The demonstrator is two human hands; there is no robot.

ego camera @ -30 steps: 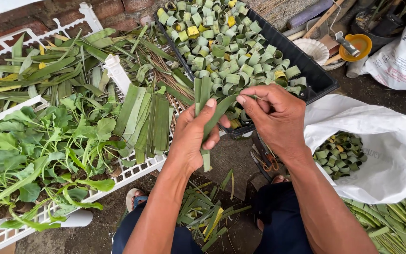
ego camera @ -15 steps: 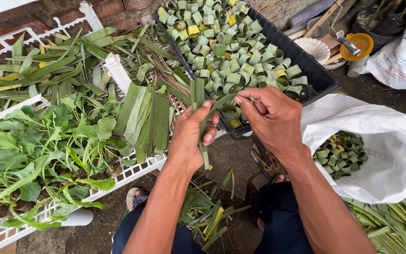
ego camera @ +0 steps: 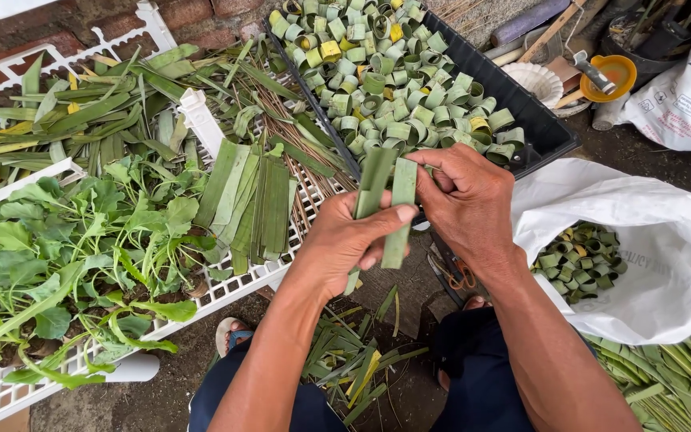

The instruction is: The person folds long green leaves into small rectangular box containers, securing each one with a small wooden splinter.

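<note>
My left hand (ego camera: 344,244) grips two flat green leaf strips (ego camera: 397,212) upright, thumb pressed across them. My right hand (ego camera: 469,204) pinches the top of the right strip, just above the left hand. Behind both hands a black tray (ego camera: 549,128) is filled with several rolled green leaf rings (ego camera: 397,88). A stack of cut leaf strips (ego camera: 253,200) lies on the white plastic rack (ego camera: 229,292) to the left of my hands.
Leafy green plants (ego camera: 65,248) and long leaves (ego camera: 81,120) cover the white rack. A white sack (ego camera: 665,264) at right holds more leaf rings (ego camera: 581,260). Scissors (ego camera: 453,272) lie below my right hand. Leaf scraps (ego camera: 361,360) litter the ground between my feet.
The bent strip in my hands has been straightened, and both strips now stand side by side. My hands moved slightly closer together.
</note>
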